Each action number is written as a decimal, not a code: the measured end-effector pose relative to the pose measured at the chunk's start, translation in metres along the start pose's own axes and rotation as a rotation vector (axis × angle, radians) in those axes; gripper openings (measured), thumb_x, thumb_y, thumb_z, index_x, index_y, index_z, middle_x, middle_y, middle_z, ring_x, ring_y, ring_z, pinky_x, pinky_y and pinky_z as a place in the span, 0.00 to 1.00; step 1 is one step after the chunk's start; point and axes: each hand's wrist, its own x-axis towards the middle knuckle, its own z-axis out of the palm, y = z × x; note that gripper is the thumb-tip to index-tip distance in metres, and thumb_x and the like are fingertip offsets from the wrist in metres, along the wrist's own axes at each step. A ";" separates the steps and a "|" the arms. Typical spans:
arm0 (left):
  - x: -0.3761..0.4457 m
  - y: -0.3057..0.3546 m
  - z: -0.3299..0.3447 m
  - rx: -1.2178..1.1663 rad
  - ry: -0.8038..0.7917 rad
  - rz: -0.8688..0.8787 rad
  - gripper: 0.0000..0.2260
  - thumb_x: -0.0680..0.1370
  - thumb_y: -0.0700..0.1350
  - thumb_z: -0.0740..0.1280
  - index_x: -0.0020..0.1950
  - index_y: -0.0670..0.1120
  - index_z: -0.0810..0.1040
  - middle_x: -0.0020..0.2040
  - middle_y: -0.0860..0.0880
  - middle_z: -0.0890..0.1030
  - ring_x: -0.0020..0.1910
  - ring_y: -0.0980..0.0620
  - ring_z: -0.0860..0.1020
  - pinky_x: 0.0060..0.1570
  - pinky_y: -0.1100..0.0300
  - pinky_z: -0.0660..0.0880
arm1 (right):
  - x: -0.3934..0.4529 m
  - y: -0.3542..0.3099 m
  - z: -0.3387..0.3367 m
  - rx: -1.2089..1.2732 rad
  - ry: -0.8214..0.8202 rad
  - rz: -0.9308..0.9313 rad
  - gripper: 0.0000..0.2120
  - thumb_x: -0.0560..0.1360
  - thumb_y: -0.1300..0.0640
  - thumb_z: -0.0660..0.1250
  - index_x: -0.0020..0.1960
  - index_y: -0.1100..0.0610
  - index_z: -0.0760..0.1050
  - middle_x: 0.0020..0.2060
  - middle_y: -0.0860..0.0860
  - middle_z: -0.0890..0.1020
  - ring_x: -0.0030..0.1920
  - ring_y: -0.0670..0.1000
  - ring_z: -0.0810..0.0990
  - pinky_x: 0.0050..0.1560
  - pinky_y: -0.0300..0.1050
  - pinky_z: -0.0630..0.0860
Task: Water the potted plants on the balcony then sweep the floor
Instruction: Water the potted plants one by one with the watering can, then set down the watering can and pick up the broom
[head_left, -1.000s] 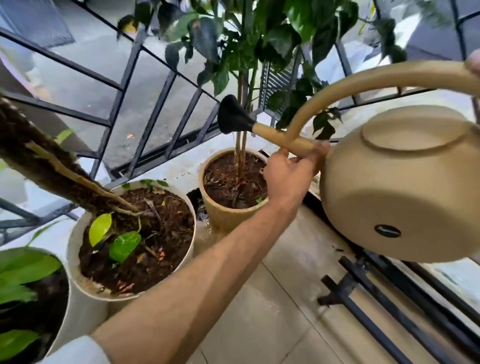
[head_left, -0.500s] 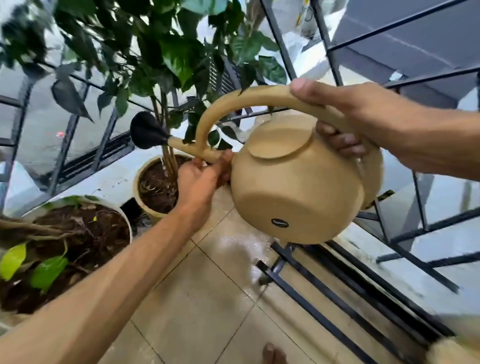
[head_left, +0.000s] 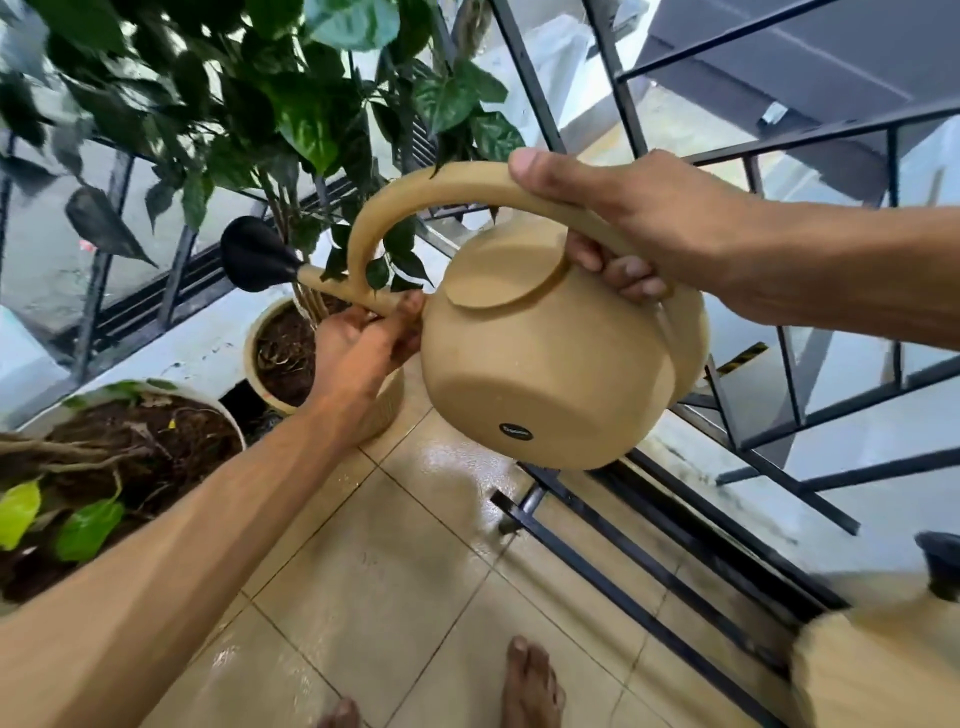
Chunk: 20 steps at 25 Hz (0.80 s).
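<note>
- Above the wet floor tiles (head_left: 415, 561), I see the tan watering can (head_left: 550, 364) held in the air by both hands, tipped so that its flat base faces the camera and its spout points away to the left.
- My view of the right hand (head_left: 639, 218) shows it wrapped round the top of the can's arched handle (head_left: 415, 192): the thumb lies along the upper side and the fingers (head_left: 618, 267) are curled shut underneath it.
- From below, the left hand (head_left: 363, 348) reaches up to the spout (head_left: 337, 288) where it joins the body; its fingers close round the tube, though I cannot tell how firmly.
- At the spout's far end, the black rose head (head_left: 254, 260) hangs over the beige pot (head_left: 260, 338), close to the thin stems of the leafy plant (head_left: 291, 114) rooted in that pot.
- Whether water is leaving the rose I cannot tell.
- Just to the left, a white pot (head_left: 223, 415) holds dark soil, tangled roots and a few pale green leaves (head_left: 52, 519).
- Behind both pots runs the black railing (head_left: 104, 291), which turns the corner and continues along the right side.
- Near the bottom edge, a bare foot (head_left: 530, 691) stands on the tiles, with the toes of another beside it.
- Low in the right corner sits a blurred tan object (head_left: 883, 670) that I cannot identify.
</note>
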 end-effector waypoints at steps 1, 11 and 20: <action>0.000 0.000 -0.001 0.008 0.003 -0.006 0.10 0.81 0.43 0.75 0.59 0.40 0.85 0.50 0.47 0.91 0.51 0.51 0.89 0.48 0.60 0.85 | 0.000 0.004 0.001 0.003 -0.002 -0.004 0.36 0.72 0.19 0.62 0.28 0.51 0.72 0.23 0.47 0.70 0.22 0.47 0.66 0.27 0.38 0.68; -0.006 -0.024 0.010 0.235 0.158 -0.262 0.14 0.78 0.33 0.75 0.63 0.35 0.83 0.54 0.41 0.88 0.55 0.45 0.87 0.53 0.53 0.86 | -0.007 0.106 0.027 -0.392 -0.213 0.128 0.23 0.77 0.43 0.73 0.29 0.56 0.79 0.28 0.50 0.81 0.32 0.47 0.79 0.34 0.44 0.74; -0.004 -0.074 0.105 0.424 0.046 -0.510 0.15 0.78 0.24 0.66 0.60 0.39 0.76 0.52 0.38 0.82 0.57 0.41 0.81 0.66 0.37 0.79 | -0.065 0.219 0.049 -0.363 -0.339 0.352 0.12 0.80 0.47 0.71 0.46 0.57 0.81 0.39 0.52 0.78 0.39 0.52 0.78 0.34 0.38 0.69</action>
